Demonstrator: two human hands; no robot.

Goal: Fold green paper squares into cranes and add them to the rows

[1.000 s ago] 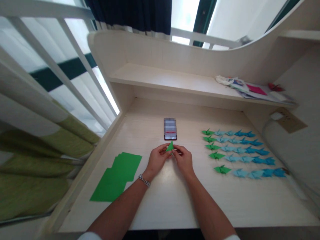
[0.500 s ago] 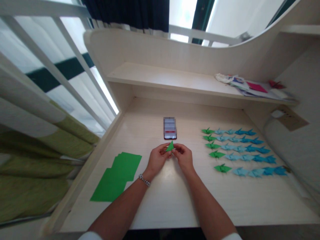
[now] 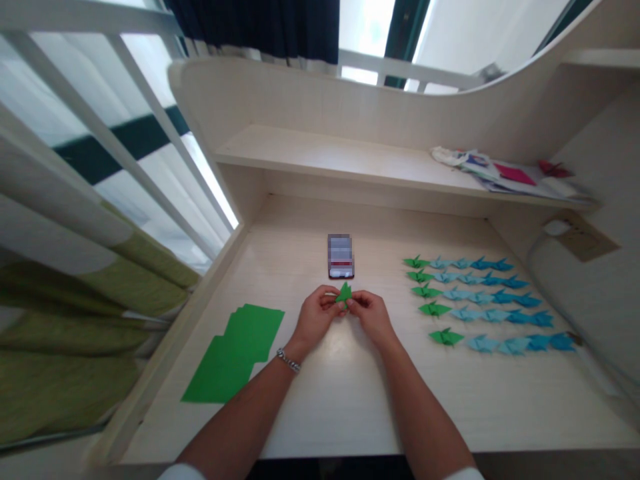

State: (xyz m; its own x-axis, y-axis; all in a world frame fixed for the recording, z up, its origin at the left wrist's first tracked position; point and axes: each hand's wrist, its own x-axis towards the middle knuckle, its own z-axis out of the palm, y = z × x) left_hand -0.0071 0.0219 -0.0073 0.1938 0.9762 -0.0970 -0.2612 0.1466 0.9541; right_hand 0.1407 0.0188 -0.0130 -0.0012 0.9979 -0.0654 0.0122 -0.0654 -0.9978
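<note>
A small folded green paper piece point(image 3: 344, 293) is pinched between both my hands just above the middle of the pale wooden desk point(image 3: 330, 393). My left hand point(image 3: 316, 317), with a metal bracelet at the wrist, grips its left side. My right hand point(image 3: 371, 315) grips its right side, fingers closed on the paper. A phone point(image 3: 341, 256) lies flat just beyond my fingertips.
Flat green paper sheets point(image 3: 235, 353) lie at the desk's left. Rows of folded green and blue paper cranes point(image 3: 480, 303) cover the right side. A shelf point(image 3: 350, 160) behind holds papers point(image 3: 505, 177) at its right end. Bed rails and a green curtain stand left.
My fingers have shifted on the green piece, which now shows two small points at its top instead of a single triangle tip. My hands stay in the same spot.
</note>
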